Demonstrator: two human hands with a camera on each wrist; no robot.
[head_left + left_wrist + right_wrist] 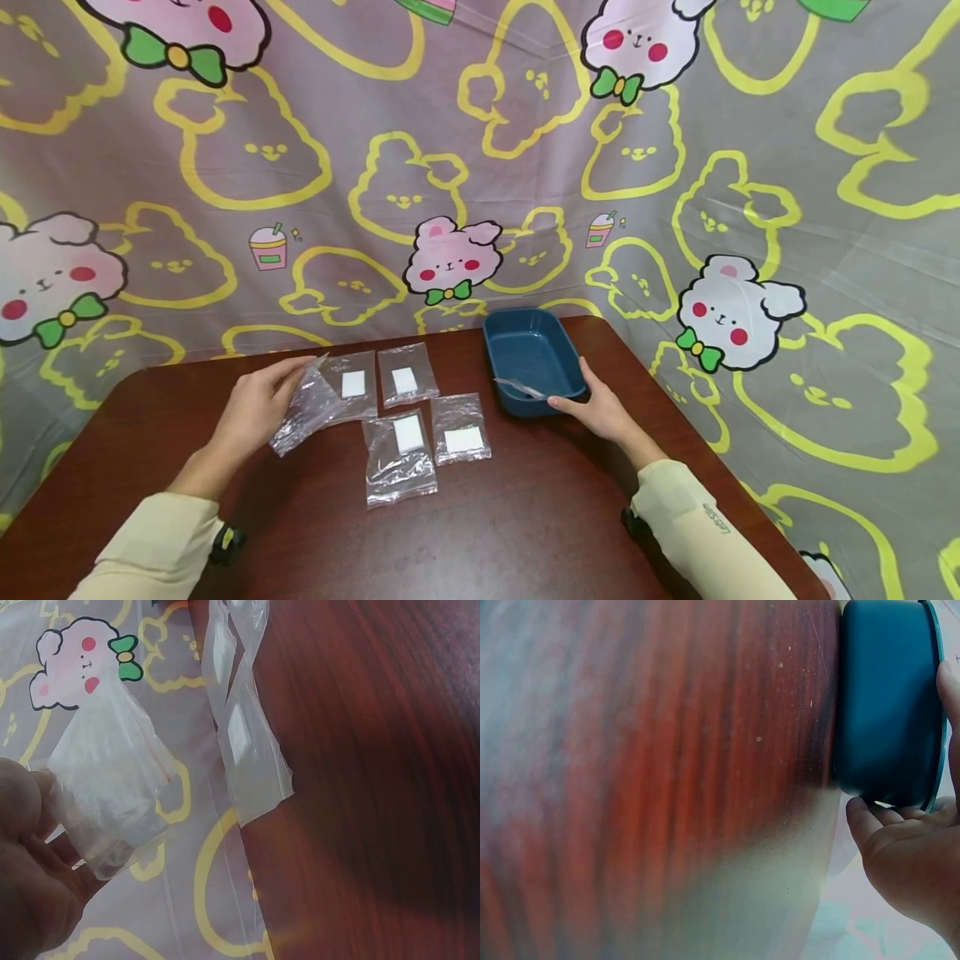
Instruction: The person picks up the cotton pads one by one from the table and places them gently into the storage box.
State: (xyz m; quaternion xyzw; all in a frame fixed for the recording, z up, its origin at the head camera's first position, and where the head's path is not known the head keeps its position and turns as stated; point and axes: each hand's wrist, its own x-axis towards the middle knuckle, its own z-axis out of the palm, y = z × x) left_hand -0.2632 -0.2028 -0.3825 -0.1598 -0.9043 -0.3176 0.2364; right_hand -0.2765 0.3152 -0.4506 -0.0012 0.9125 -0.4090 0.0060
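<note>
Nearest, bottom of the frame: cream sleeves [161,529], black wrist devices [227,544]. Dark red-brown wood-grain table [517,508] carries everything.

Lower centre: flat clear plastic bag with a white rectangular piece inside, the front bag [401,479]. Just right of it and a bit farther: a similar one, the right bag [456,410].

Left hand [258,406], left of centre: pinches a crumpled clear plastic bag, the held bag [309,406], off the table. Contents unclear. Right hand [603,414], right of centre: grips the near right corner of a deep blue rectangular bin [532,350], thumb at the rim, fingers along the wall. Thin clear film [517,387] stands up inside the bin's near end; can't tell if it's another bag or if the thumb touches it.

Behind: two more flat bags with white pieces, the back left bag [365,406], partly covered by the held bag in the head view, and the back middle bag [422,389]. Cartoon-print cloth [525,192] fills the background.

Risks, my read: thin slick film could slip from a light pinch. Lowering the held bag could snag or drag the back left bag, as they sit close. Pulling on the bin corner could skew or tip it. Film near the thumb could get dragged out.
</note>
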